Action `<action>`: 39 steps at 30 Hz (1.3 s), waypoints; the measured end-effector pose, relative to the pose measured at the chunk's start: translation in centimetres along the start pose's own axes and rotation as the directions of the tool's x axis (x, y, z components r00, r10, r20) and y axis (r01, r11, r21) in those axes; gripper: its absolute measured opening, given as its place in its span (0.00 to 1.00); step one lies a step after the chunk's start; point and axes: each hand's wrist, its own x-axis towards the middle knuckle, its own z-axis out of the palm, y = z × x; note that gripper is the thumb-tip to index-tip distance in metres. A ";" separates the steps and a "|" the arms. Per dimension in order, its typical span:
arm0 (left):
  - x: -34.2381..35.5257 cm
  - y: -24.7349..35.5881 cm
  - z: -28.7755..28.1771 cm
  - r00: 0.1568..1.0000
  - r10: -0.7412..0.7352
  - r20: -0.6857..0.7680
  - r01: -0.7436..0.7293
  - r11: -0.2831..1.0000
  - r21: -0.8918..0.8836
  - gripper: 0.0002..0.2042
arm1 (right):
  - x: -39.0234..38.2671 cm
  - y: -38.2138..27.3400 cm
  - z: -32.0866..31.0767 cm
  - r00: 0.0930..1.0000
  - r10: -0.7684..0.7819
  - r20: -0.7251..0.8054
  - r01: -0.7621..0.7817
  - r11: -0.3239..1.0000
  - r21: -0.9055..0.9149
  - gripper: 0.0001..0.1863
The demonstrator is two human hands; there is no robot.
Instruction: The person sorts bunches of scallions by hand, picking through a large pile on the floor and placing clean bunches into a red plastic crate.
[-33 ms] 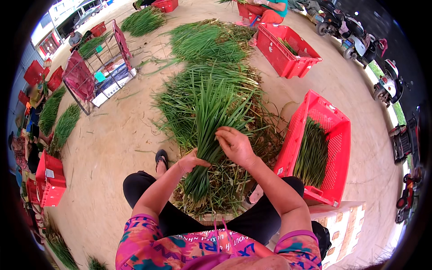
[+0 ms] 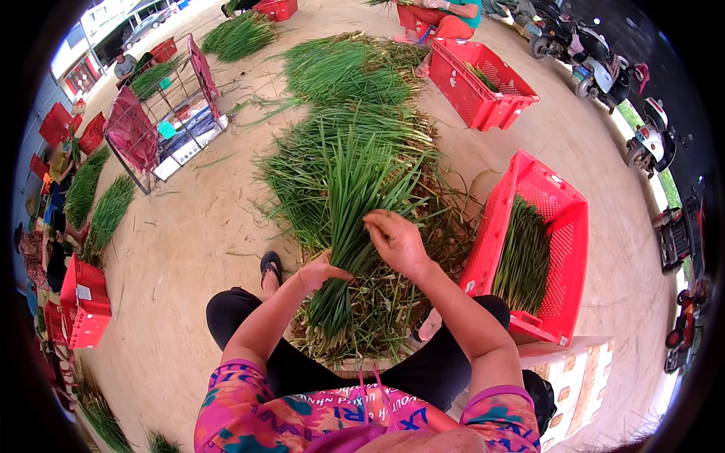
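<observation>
My left hand (image 2: 325, 270) is wrapped round the lower part of a bunch of green chives (image 2: 349, 245), whose long flat leaves fan out away from me. Against the right side of that bunch, my right hand (image 2: 396, 243) has its thumb and fingers drawn together in a pinch. What lies between those fingertips is too small to make out. Beneath and beyond the bunch spreads a large heap of loose chives (image 2: 302, 174) on the ground. Shed stalks and brownish trimmings (image 2: 445, 249) lie between my knees and along the heap's right side.
At my right stands a red crate (image 2: 568, 264) holding laid-out chives (image 2: 522, 260). Another red crate (image 2: 483, 98) is farther off, by a seated person (image 2: 445, 19). A metal frame with red cloth (image 2: 162, 113) stands at the left. Parked scooters (image 2: 649, 143) line the right.
My right hand has shifted very slightly to the right along the bunch. My left hand keeps its hold on the chives.
</observation>
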 end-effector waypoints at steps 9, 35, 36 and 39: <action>0.3 0.7 -1.5 0.946 0.068 -0.316 -0.008 0.982 0.188 0.15 | 0.0 1.6 -2.0 0.895 0.354 -0.271 -0.378 0.925 -0.037 0.15; 17.2 12.5 29.7 0.569 0.697 0.435 -0.663 0.077 0.745 0.30 | -4.0 8.7 -41.8 0.639 0.592 -0.491 -0.449 0.805 0.387 0.10; 17.6 11.0 27.2 0.633 0.655 0.412 -0.611 0.095 0.786 0.29 | -5.4 10.0 -43.1 0.618 0.614 -0.491 -0.494 0.789 0.364 0.10; 17.3 6.8 18.8 0.840 0.486 0.240 -0.395 0.246 0.885 0.32 | -9.1 14.8 -45.8 0.546 0.690 -0.474 -0.638 0.710 0.298 0.10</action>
